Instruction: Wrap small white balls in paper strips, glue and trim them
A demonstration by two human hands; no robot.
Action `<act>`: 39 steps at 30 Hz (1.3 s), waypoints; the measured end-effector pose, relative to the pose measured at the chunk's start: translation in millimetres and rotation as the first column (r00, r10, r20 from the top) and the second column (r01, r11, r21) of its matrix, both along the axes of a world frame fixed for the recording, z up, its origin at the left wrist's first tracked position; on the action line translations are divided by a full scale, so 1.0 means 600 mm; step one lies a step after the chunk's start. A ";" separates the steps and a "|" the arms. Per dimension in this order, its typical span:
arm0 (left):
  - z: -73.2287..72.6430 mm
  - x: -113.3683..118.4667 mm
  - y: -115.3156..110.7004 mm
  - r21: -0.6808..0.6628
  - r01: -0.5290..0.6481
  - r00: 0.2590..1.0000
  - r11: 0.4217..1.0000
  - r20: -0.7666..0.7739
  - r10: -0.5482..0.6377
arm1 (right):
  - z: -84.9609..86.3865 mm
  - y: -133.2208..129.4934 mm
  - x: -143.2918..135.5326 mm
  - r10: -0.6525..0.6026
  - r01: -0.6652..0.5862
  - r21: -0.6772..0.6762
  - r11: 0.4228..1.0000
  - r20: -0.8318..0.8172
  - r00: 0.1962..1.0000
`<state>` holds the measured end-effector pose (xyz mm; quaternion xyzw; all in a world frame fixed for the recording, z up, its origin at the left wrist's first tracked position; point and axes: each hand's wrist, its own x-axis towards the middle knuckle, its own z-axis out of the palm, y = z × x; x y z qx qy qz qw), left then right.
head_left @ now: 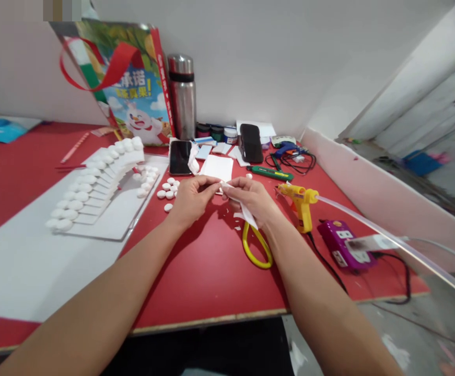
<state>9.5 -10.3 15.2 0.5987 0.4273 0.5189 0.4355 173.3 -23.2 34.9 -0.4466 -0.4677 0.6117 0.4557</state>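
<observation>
My left hand (193, 198) and my right hand (253, 201) meet over the red table (207, 271) and together pinch a thin white strip (246, 211). The strip runs from between the fingertips down past my right palm. Yellow-handled scissors (256, 248) lie on the table just under my right wrist. Small white scraps lie beneath the hands. A white square sheet (217, 168) rests just beyond my fingers.
White board (105, 209) with a fanned row of strips tipped by white pebbles (94, 180) at left; loose pebbles (168, 190) nearby. Yellow glue gun (300, 201), purple power strip (342, 243), green cutter (270, 173), phone (180, 156), black case (249, 142), steel flask (182, 96), gift bag (129, 78) behind.
</observation>
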 end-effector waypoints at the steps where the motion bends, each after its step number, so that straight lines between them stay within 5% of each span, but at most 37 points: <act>1: 0.000 0.002 -0.002 -0.034 -0.003 1.000 0.999 0.010 0.003 | -0.005 0.000 -0.001 -0.061 0.051 0.100 0.994 0.100 0.993; 5: -0.002 0.011 -0.009 -0.095 -0.042 0.998 0.995 0.046 0.047 | -0.018 -0.003 -0.008 -0.399 0.064 0.548 0.834 0.519 0.756; 7: -0.003 0.011 -0.009 -0.096 -0.048 0.997 0.994 0.062 0.054 | -0.018 -0.006 -0.012 -0.453 0.028 0.601 0.798 0.570 0.686; 9: -0.004 0.009 -0.006 -0.082 -0.020 0.997 0.996 0.075 0.026 | -0.012 -0.007 -0.014 -0.342 0.080 0.476 0.876 0.496 0.799; 11: -0.004 0.005 -0.002 -0.048 0.007 0.997 0.999 0.077 -0.003 | -0.002 -0.006 -0.012 -0.144 0.097 0.186 0.978 0.259 0.955; 14: -0.004 0.001 0.001 0.003 0.018 0.998 1.000 0.057 -0.019 | 0.016 -0.002 -0.005 0.015 -0.037 -0.197 0.980 -0.110 0.994; 17: -0.003 0.001 0.000 0.009 0.020 0.998 1.000 0.061 -0.020 | 0.023 0.000 0.004 0.038 -0.111 -0.272 0.956 -0.261 0.965; 22: -0.003 0.007 -0.003 -0.068 0.041 0.987 0.997 0.155 -0.030 | 0.009 0.000 0.012 0.107 -0.184 -0.194 0.964 -0.350 0.931; 33: -0.005 0.010 -0.006 -0.202 0.061 0.962 0.978 0.272 -0.004 | 0.006 -0.004 -0.002 -0.067 0.067 0.009 0.998 0.052 0.996; 39: -0.004 0.014 -0.010 -0.162 0.016 0.981 0.987 0.192 0.016 | -0.013 -0.003 -0.011 -0.302 0.174 0.342 0.923 0.366 0.880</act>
